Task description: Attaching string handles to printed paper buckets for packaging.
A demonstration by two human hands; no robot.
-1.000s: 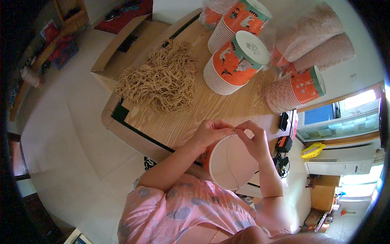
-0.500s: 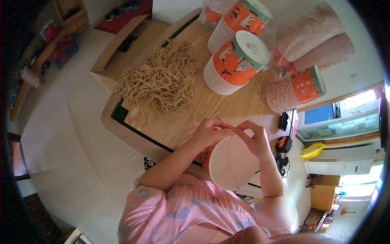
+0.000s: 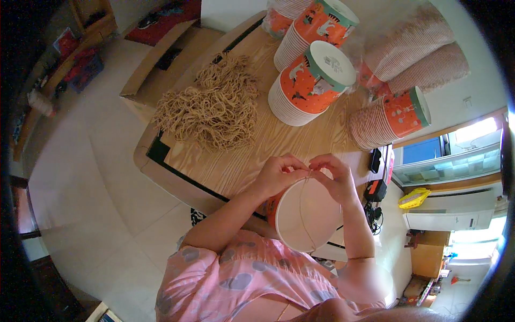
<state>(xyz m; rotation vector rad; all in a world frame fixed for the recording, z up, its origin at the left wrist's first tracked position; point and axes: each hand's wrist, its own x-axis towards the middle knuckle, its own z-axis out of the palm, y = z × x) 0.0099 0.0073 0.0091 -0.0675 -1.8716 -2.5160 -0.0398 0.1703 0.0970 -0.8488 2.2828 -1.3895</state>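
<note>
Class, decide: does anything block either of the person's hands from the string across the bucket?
Nothing visible does: the left hand and right hand both have fingertips at the string, by the far rim of the bucket. The twine pile lies beyond, on the table.

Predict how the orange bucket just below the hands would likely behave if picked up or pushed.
The orange bucket is probably light for its size, since it is hollow and its visible inside looks bare. It likely holds its shape when lifted, as its rim looks evenly rounded. Pushed while on its side, it might roll, given that round rim.
</note>
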